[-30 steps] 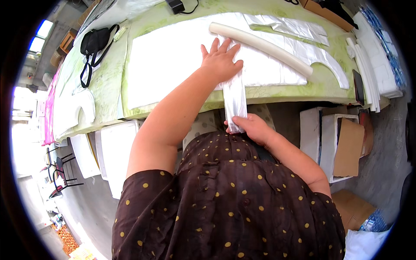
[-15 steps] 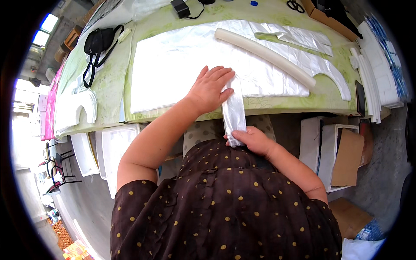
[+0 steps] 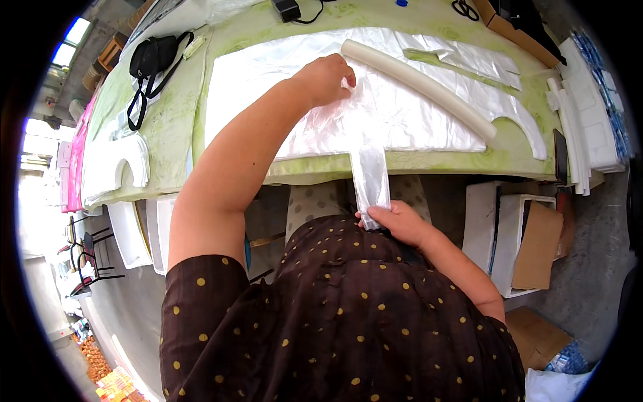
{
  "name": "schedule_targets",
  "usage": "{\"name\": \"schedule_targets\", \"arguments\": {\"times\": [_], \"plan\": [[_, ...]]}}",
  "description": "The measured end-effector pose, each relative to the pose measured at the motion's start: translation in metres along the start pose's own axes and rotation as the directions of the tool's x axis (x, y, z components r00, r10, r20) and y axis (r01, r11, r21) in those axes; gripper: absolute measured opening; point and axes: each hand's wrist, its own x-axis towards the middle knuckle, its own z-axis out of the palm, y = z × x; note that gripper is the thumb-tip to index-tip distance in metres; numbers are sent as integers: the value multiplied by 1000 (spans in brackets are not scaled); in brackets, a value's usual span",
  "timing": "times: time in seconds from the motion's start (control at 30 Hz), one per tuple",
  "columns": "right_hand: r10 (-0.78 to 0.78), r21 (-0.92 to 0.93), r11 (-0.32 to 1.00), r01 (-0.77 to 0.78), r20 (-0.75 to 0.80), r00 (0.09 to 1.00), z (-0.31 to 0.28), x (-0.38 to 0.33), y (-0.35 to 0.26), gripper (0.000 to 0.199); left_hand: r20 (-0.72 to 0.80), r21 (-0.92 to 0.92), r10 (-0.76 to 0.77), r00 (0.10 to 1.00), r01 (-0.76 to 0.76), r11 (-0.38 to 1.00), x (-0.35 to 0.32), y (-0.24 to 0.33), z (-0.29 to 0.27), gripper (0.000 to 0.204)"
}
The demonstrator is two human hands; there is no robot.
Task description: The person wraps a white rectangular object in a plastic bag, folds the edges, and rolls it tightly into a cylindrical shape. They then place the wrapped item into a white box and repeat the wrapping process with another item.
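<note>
A narrow folded plastic bag (image 3: pixel 370 175), white and shiny, hangs over the table's near edge toward my lap. My right hand (image 3: pixel 400 221) grips its lower end, thumb on top. Above and left of its upper part, my left hand (image 3: pixel 328 79) hovers over the plastic with bent fingers, thumb and fingertips apart, nothing visible between them. Beneath lies a stack of flat white plastic bags (image 3: pixel 258 90) with curved handle cut-outs at the right. A pale, rolled tube (image 3: pixel 422 87) rests diagonally across the stack.
On the green patterned tablecloth (image 3: pixel 288 173) are a black pouch (image 3: pixel 153 57) at left, a black power adapter (image 3: pixel 287 9) and scissors (image 3: pixel 465 9) at the back. A cardboard box (image 3: pixel 519 30) stands far right. White foam boxes (image 3: pixel 516 244) sit below the table's right side.
My left hand has lifted off the folded bag and moved farther up and slightly left, its flat fingers now bent. My right hand keeps its grip on the lower end.
</note>
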Motion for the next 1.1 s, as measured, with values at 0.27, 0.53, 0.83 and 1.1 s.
{"name": "schedule_targets", "arguments": {"times": [0.27,0.53,0.83,1.1], "plan": [[-9,-10,1000,9,30,1000,-6,0,-1,38,-29,-35,126,992,-127,991,-5,-8,-3,11],[-33,-4,999,33,52,998,-9,4,3,38,122,10,84,989,-86,996,2,-3,-19,10],[-29,-32,999,31,55,998,-12,4,4,37,94,178,263,960,-276,945,23,-17,-27,10],[-16,-9,1000,16,57,998,-13,5,5,37,115,18,-91,989,90,996,36,6,-29,11]]}}
